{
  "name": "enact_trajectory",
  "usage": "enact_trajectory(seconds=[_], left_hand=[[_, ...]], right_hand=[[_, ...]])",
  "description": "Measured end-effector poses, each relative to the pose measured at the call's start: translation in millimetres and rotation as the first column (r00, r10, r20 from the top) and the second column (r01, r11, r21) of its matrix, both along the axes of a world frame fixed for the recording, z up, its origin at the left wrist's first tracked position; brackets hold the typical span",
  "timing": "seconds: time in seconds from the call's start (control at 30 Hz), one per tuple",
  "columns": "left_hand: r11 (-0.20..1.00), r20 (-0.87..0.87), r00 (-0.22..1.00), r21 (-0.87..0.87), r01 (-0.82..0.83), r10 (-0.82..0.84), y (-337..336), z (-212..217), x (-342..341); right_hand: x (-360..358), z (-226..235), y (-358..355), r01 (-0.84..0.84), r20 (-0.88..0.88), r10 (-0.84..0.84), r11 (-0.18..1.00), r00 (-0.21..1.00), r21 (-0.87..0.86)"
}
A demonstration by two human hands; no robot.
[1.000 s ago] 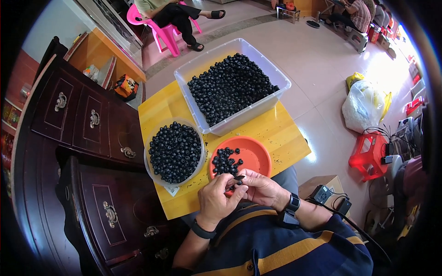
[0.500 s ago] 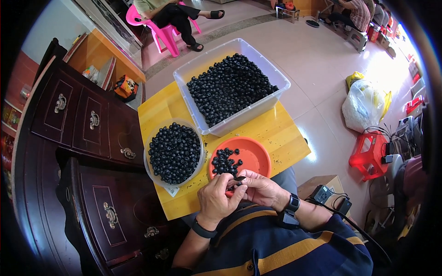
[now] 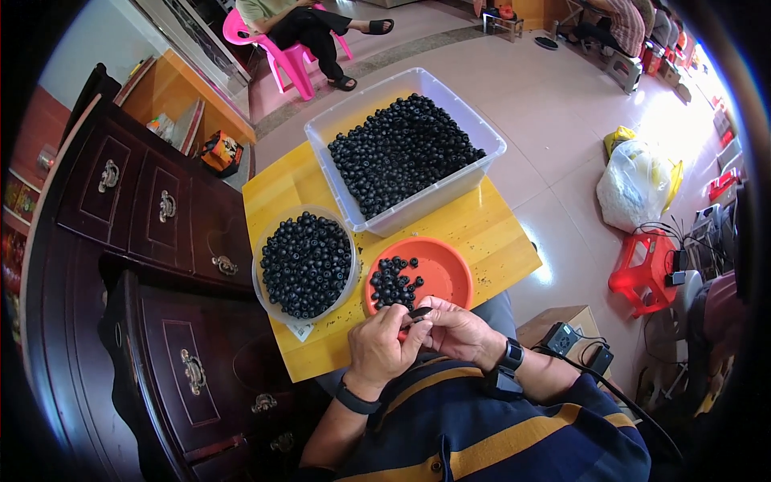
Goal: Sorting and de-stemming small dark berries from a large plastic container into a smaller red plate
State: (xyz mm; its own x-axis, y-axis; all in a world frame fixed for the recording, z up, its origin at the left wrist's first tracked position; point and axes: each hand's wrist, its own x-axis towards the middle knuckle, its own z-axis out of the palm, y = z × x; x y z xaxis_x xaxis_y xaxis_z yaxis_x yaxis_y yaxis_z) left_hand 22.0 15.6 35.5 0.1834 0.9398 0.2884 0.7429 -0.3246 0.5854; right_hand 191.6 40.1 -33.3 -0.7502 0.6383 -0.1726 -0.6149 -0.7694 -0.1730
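Observation:
Close together over the near rim of an orange-red bowl [image 3: 446, 277], both my hands work at fingertip height. My left hand [image 3: 379, 345] is closed in a pinch; what lies in it is mostly hidden by the fingers. My right hand [image 3: 458, 331] pinches a small, flat dark piece [image 3: 419, 314], whose exact kind is unclear. Inside the bowl, black round bead-like parts with holes [image 3: 393, 283] gather on the left side. A round clear tub [image 3: 259, 285] full of the same black parts stands left of the bowl. Behind it, a large translucent bin [image 3: 418, 210] holds many more.
Bowl, tub and bin stand on a yellow wooden table [image 3: 506, 249] sprinkled with dark crumbs. Dark wooden drawers [image 3: 181, 321] crowd the left. To the right are a red stool [image 3: 642, 277], a stuffed plastic bag [image 3: 630, 189] and a cardboard box [image 3: 554, 325]. A person sits on a pink chair [image 3: 293, 64].
My hands stay over the bowl's near edge, with only a slight shift of the fingers. The dark piece between them shows at a slightly different tilt.

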Motion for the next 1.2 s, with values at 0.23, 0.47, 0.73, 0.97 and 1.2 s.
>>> enact_trajectory(seconds=[0.23, 0.47, 0.73, 0.97, 1.2], left_hand=[[0.999, 0.144, 0.989, -0.018, 0.034, -0.031, -1.2, -0.7, -2.6], [0.996, 0.351, 0.936, -0.075, 0.047, -0.018, -5.7, 5.3, -1.3], [0.968, 0.241, 0.939, -0.112, -0.224, 0.245, 6.2, 12.7, -45.8], [0.941, 0.192, 0.923, -0.003, -0.339, 0.334, 6.1, 13.0, -62.9], [0.946, -0.004, 0.997, -0.316, -0.077, 0.08, -29.7, -31.4, -14.2]], right_hand=[[0.6, 3.7, 0.9, 0.002, 0.0, -0.002, 0.999, 1.0, 0.054], [-1.1, 10.8, 1.4, -0.064, 0.026, 0.063, 0.997, 0.998, 0.051], [11.2, 23.1, 12.4, -0.159, 0.393, 0.061, 0.962, 0.918, 0.224], [12.9, 26.6, 41.5, -0.392, 0.645, -0.638, 0.513, 0.421, 0.764], [-8.4, -8.9, 56.4, -0.602, 0.373, -0.91, 0.196, 0.183, 0.774]])
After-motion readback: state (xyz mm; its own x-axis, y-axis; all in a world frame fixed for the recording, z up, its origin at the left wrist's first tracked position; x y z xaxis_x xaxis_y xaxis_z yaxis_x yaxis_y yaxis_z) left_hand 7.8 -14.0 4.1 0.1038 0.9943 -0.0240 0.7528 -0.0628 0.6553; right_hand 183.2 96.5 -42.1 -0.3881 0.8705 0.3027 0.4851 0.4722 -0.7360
